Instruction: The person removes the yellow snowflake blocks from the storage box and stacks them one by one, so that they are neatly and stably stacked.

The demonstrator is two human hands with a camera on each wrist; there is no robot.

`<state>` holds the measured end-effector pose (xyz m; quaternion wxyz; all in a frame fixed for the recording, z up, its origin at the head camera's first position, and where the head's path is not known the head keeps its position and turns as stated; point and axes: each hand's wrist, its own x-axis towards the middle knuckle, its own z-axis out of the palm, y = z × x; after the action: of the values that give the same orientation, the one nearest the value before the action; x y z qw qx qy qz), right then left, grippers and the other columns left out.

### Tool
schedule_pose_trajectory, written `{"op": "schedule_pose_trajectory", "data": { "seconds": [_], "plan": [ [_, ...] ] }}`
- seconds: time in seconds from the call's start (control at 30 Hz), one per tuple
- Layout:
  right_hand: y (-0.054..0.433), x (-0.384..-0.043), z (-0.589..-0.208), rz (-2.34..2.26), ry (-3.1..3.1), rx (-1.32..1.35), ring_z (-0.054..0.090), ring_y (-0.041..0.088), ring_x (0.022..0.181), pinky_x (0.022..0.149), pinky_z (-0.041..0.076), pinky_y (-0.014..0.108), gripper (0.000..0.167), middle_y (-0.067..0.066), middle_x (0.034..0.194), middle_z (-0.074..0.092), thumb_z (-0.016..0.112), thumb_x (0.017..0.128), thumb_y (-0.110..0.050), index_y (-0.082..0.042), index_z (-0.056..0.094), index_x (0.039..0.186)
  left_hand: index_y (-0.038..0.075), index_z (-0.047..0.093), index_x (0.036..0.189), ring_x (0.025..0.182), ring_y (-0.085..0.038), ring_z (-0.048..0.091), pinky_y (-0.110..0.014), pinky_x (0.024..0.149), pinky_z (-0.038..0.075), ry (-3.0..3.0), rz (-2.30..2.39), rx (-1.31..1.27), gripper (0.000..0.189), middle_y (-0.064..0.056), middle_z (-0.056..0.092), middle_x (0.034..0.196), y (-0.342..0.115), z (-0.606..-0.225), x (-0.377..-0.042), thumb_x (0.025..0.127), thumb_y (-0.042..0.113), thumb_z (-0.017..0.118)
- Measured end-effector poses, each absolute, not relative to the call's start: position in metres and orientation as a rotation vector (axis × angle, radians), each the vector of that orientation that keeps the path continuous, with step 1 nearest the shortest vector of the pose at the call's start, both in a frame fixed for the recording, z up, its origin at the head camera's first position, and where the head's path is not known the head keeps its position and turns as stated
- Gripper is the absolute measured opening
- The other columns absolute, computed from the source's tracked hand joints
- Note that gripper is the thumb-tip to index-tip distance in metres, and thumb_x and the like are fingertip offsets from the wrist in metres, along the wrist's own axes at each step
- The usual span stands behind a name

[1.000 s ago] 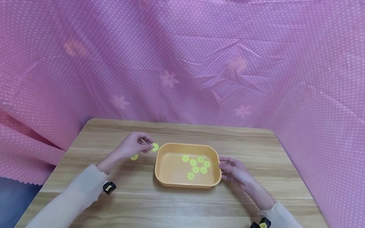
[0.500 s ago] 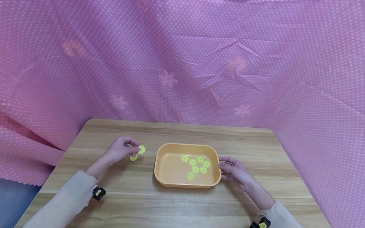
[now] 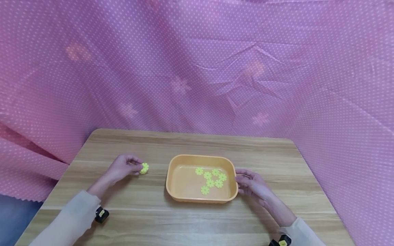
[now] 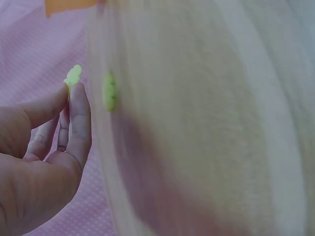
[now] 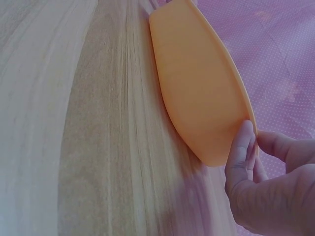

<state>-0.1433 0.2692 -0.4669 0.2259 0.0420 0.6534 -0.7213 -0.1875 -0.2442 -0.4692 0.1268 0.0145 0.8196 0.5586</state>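
Flower (image 4: 74, 74) clamped in left hand (image 3: 121, 168), near second flower (image 4: 109, 93) on table (image 3: 184, 222) — tub (image 3: 184, 182) pinched at rim by right hand (image 3: 254, 185)!

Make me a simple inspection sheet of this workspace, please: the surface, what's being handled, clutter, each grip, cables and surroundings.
Surface: wood-grain table, light brown.
Job's things: orange tray sitting on the table, with seven yellow flower-shaped discs inside; one loose disc on the table; one held disc.
Clutter: nothing seen.
Left grip: pinches the held disc between thumb and finger, close to the loose one.
Right grip: holds the tray's rim, at its right end in the head view.
Wrists: a black device at the left cuff, similar gear at the right.
Cables: nothing seen.
Surroundings: pink-purple dotted cloth behind the table.
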Motion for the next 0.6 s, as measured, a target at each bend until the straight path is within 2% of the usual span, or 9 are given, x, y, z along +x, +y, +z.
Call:
{"op": "schedule_pose_trajectory", "data": {
  "seconds": [0.17,0.47,0.6],
  "plan": [
    [0.270,-0.142,-0.467,-1.988,1.804,0.114,0.075,0.010,0.090,0.084,0.067,0.027,0.055,-0.002,0.103,0.078,0.063,0.104,-0.009,0.010,0.041,0.150,-0.021,0.060,0.122,0.082,-0.010,0.072,-0.027,0.077,0.068,2.356,1.673,0.041,0.036,-0.017,0.075,0.104,-0.247,-0.478,-0.186,0.093,-0.003,0.073],
    [0.274,-0.140,-0.468,-1.990,1.790,0.115,0.075,0.009,0.088,0.083,0.067,0.026,0.053,-0.002,0.101,0.079,0.063,0.104,-0.008,0.009,0.042,0.149,-0.021,0.060,0.122,0.081,-0.007,0.072,-0.025,0.076,0.068,2.346,1.711,0.031,0.034,-0.009,0.076,0.098,-0.246,-0.491,-0.181,0.095,-0.003,0.072],
    [0.274,-0.140,-0.468,-1.987,1.793,0.125,0.075,0.009,0.087,0.081,0.067,0.026,0.055,-0.001,0.101,0.079,0.063,0.104,-0.008,0.009,0.040,0.150,-0.022,0.060,0.121,0.079,-0.007,0.072,-0.024,0.075,0.068,2.363,1.715,0.019,0.033,-0.010,0.076,0.098,-0.245,-0.495,-0.180,0.095,-0.003,0.071]
  ]
}}
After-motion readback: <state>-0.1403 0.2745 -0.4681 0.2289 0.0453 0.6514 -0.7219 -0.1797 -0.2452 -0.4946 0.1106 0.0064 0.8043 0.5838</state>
